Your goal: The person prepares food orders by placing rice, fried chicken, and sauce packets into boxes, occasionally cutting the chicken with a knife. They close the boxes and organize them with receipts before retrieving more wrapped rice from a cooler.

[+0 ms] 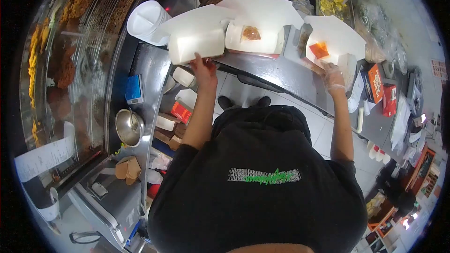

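Note:
Three open white takeaway boxes stand in a row on the metal counter. My bare left hand (205, 71) grips the near edge of the left box (197, 44), whose inside looks bare. In the middle box (272, 47) lies a small clear packet with something brownish (251, 33). The right box (344, 68) contains an orange-red packet (319, 50). My right hand (333, 78), in a clear glove, holds this box's near edge, with the fingertips partly hidden.
White tubs (149, 21) are stacked left of the boxes. A metal tray with yellow food (333, 4) stands behind. Further left are a steel bowl (129, 128) and a blue box (134, 89). White-handled tools (360, 119) and an orange-black carton (375, 83) lie right.

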### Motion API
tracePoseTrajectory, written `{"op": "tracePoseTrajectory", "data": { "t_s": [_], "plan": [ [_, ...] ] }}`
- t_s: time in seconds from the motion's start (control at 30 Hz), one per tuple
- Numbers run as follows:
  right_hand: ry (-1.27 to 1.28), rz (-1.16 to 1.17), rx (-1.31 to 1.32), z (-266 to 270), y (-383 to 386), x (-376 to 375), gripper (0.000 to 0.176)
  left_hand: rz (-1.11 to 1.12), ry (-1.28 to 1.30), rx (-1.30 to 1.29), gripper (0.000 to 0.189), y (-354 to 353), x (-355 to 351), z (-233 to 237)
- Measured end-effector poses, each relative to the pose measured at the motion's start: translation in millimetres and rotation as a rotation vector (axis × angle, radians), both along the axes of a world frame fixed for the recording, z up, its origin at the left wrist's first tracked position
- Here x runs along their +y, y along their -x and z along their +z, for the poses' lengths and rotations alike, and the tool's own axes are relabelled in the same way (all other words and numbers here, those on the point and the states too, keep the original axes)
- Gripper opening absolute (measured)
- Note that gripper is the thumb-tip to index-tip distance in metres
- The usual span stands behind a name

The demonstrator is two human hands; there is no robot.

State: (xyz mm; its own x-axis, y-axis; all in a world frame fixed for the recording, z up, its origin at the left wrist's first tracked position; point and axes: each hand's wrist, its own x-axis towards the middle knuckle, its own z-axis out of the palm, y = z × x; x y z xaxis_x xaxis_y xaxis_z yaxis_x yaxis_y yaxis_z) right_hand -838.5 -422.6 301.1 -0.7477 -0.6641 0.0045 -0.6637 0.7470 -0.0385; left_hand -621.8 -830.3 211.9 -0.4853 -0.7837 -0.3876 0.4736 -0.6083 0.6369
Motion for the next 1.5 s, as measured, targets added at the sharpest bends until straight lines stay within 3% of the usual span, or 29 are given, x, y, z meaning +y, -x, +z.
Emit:
{"op": "tracePoseTrajectory", "data": {
  "t_s": [0.1, 0.2, 0.3, 0.37, 0.47, 0.5, 0.6, 0.63, 0.67, 0.73, 0.8, 0.83, 0.87, 0.93, 0.97, 1.0, 1.07, 1.23, 1.37, 1.43, 1.5],
  "plan": [
    [0.216, 0.021, 0.096, 43.1, -21.5, -28.6, 0.043, -0.153, 0.006, -0.076, 0.021, 2.2, -0.4, 31.3],
    [0.437, 0.085, 0.083, 63.5, -37.1, -64.8, 0.045, -0.135, -0.031, -0.034, 0.017, -29.3, 1.5, 23.5],
    [0.586, 0.266, 0.019, 81.8, -54.4, -99.5, 0.041, -0.052, 0.071, -0.111, 0.028, -60.8, 14.5, 58.9],
    [0.564, 0.273, 0.003, 77.9, -57.2, -108.9, 0.039, -0.020, 0.186, -0.140, 0.043, -65.3, 16.2, 91.0],
    [0.570, 0.274, -0.043, 73.9, -66.3, -122.3, 0.036, -0.102, 0.268, -0.169, 0.044, -50.5, -6.1, 90.2],
    [0.579, 0.270, -0.062, 74.1, -71.7, -127.0, 0.035, -0.116, 0.257, -0.170, 0.046, -48.4, -17.3, 69.9],
    [0.626, 0.465, -0.108, 79.8, -87.4, -155.4, 0.035, -0.082, 0.429, -0.189, 0.046, -38.0, -20.2, 100.5],
    [0.517, 0.395, -0.176, 87.0, -94.9, -163.7, 0.033, -0.076, 0.425, -0.116, 0.046, -28.5, -26.0, 105.9],
    [0.541, 0.427, -0.203, 80.9, -105.1, -163.6, 0.033, -0.134, 0.562, -0.302, 0.053, -16.6, -29.5, 114.7],
    [0.621, 0.524, -0.195, 70.2, -98.9, -180.1, 0.033, -0.270, 1.156, -0.806, 0.067, 20.7, -72.0, 53.5],
    [0.548, 0.509, -0.213, 81.8, -113.4, -186.9, 0.033, -0.400, 1.507, -1.266, 0.082, 43.9, -57.6, 27.2],
    [0.548, 0.549, -0.222, 87.7, -117.8, -191.8, 0.033, -0.689, 1.687, -0.851, 0.083, 29.4, -53.2, 27.5],
    [0.549, 0.588, -0.127, 73.7, -121.0, -186.9, 0.033, -0.548, 1.641, -0.850, 0.066, 26.9, -51.4, 26.7],
    [0.545, 0.601, -0.179, 74.3, -130.2, -190.9, 0.030, -0.269, 1.539, -0.819, 0.038, 22.9, -44.3, 25.0],
    [0.617, 0.676, -0.080, 56.6, -129.9, -186.0, 0.029, -0.245, 1.759, -0.737, 0.041, -5.3, -42.0, 73.9],
    [0.653, 0.741, -0.105, 44.5, -127.8, -188.8, 0.028, -0.165, 1.638, -0.845, 0.043, -41.7, -22.7, 127.8],
    [0.618, 0.789, -0.172, 39.8, -127.2, -193.6, 0.027, -0.089, 1.542, -0.746, 0.046, -79.9, -21.6, 141.7],
    [0.666, 0.914, -0.292, 24.2, -133.9, -209.4, 0.019, 0.102, 1.277, -0.843, 0.038, -164.5, 9.8, 132.9],
    [0.721, 0.788, -0.855, 16.8, -157.8, -242.1, 0.027, 0.049, 1.238, -0.936, 0.035, -208.1, 80.5, 114.9],
    [0.632, 0.714, -1.186, 4.7, -170.5, -261.2, 0.041, -0.288, 1.012, -0.776, 0.040, -215.5, 120.7, 99.4],
    [0.935, 0.781, -1.332, 23.0, -213.2, -282.7, 0.049, -0.444, 0.884, -0.554, 0.048, -212.7, 153.2, 102.8]
  ]
}}
